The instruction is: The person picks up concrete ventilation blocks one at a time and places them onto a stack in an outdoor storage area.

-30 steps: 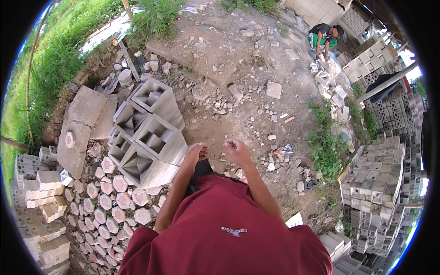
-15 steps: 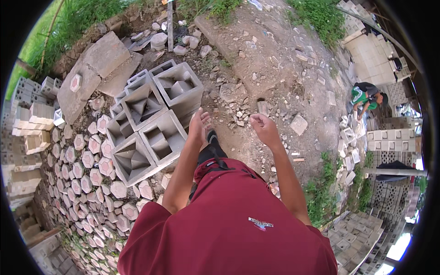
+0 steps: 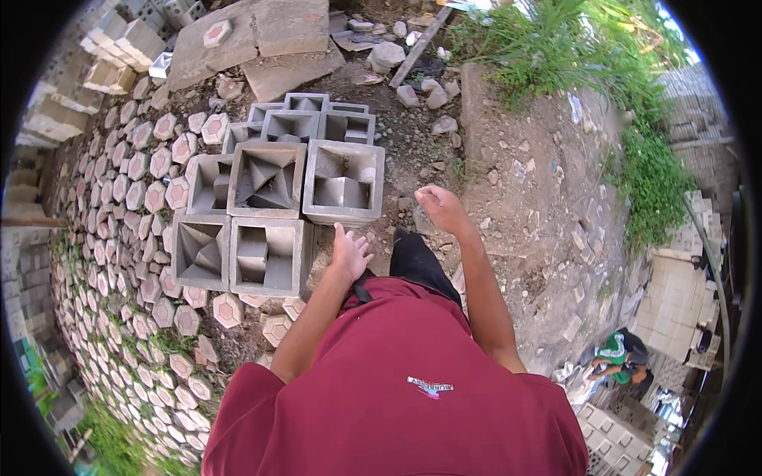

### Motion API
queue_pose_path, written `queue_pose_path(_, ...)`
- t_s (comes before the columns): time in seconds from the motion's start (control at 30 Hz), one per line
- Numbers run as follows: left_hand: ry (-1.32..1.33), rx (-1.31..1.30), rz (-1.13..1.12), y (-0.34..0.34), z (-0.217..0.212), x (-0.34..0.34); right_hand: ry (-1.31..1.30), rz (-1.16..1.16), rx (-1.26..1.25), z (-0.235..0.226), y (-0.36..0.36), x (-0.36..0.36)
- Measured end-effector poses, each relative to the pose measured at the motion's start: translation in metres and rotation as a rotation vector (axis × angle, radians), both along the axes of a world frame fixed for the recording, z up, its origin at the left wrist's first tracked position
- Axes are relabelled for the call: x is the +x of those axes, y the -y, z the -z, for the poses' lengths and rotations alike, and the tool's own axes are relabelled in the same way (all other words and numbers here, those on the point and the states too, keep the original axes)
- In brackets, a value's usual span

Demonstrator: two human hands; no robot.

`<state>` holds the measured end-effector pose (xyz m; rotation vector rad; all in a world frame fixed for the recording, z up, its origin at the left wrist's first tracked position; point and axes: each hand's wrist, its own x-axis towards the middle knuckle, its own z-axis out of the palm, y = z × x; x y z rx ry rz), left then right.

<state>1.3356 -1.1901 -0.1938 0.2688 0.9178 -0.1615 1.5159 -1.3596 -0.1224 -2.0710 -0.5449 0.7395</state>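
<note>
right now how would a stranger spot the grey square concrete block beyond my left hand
Beside the pinkish hexagonal pavers stands a cluster of grey, square concrete blocks. The wanted block lies just beyond your left hand. Its open top reaches farther right than any neighbour's.

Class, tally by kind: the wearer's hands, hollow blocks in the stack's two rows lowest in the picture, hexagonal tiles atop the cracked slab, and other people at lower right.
Left hand, right hand: 2
Hollow blocks: 5
Hexagonal tile: 1
Other person: 1
Total: 9
</note>
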Motion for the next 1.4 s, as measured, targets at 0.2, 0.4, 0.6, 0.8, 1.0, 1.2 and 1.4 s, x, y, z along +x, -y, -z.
queue_pose_path(0.2, -0.134, -0.030, -0.561, -0.002, 0.038, 0.033, -0.335, -0.017, 0.053, 0.037, -0.069, 0.095)
queue_pose_path(0.4, -0.148, 0.066, -1.045, 0.005, 0.050, 0.084, -0.321, -0.450, -0.014, 0.077, -0.136, 0.158)
queue_pose_path(0.6, -0.232, 0.144, -1.211, 0.001, 0.051, 0.099, -0.258, -0.589, -0.125, 0.156, -0.206, 0.187)
queue_pose_path(0.8, -0.291, 0.131, -1.212, -0.002, 0.059, 0.111, -0.362, -0.620, -0.256, 0.212, -0.245, 0.186)
queue_pose_path(1.0, -0.656, 0.200, -1.124, 0.029, 0.104, 0.086, -0.782, -0.586, -0.332, 0.172, -0.238, 0.146)
queue_pose_path(1.2, -0.391, 0.124, -1.240, -0.009, 0.099, 0.105, -0.833, -0.596, -0.220, 0.242, -0.249, 0.175)
queue_pose_path(1.4, -0.241, 0.152, -1.233, 0.006, 0.120, 0.104, -1.095, -0.687, -0.159, 0.225, -0.248, 0.163)
